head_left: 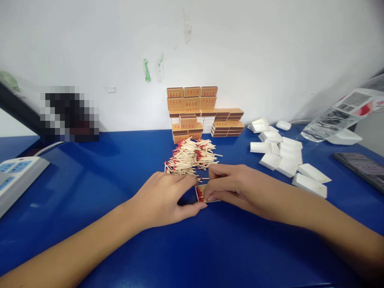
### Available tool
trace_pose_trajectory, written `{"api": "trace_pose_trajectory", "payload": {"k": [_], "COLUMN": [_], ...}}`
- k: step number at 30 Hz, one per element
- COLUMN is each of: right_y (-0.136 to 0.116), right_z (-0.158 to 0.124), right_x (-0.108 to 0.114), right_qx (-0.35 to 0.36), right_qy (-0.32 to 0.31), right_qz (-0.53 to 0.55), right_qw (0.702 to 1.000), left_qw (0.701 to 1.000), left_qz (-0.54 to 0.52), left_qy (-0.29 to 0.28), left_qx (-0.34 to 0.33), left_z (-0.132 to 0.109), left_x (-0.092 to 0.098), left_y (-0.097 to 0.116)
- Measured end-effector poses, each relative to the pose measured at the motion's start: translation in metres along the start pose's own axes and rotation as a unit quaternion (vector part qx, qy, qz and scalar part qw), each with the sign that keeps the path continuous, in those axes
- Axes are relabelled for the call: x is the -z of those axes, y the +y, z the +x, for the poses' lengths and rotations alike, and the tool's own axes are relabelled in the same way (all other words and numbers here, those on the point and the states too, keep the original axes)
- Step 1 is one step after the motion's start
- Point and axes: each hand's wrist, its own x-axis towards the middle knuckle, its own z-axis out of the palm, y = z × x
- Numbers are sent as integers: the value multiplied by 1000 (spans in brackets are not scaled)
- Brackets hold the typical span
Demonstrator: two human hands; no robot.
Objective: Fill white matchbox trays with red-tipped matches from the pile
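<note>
A small white matchbox tray [197, 196] lies on the blue table, with red-headed matches [200, 193] lined up inside it. My left hand [165, 198] steadies the tray at its left end, thumb on the near edge and forefinger by the far edge. Over the tray's right part, the fingers of my right hand [232, 184] are pinched together on the matches and hide that part of them. Just beyond both hands is a large loose pile of matches [192, 156], their heads pointing various ways.
Stacked matchboxes [192, 104] stand against the white wall. Several empty white trays [288, 160] are scattered to the right, near a plastic bottle [327, 120], a white earphone case [283, 125] and a phone [360, 168]. At far left is a power strip [24, 176].
</note>
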Motion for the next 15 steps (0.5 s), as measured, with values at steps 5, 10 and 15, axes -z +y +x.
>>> {"api": "trace_pose_trajectory", "payload": {"k": [5,10,15], "right_y": [-1,0,1], "right_z": [-2,0,0], "right_x": [1,-3,-5], "right_qx": [1,6,-19], "right_qy": [5,12,10], "right_qz": [-12,-7,-12], "right_qw": [1000,1000,1000], "left_qw": [1000,1000,1000], "left_qz": [6,4,1], "left_qy": [1,5,8], "left_qx": [2,-2,-5], "left_z": [0,-1,-1], "left_x": [-1,-1,0], "left_y": [0,0,-1]}}
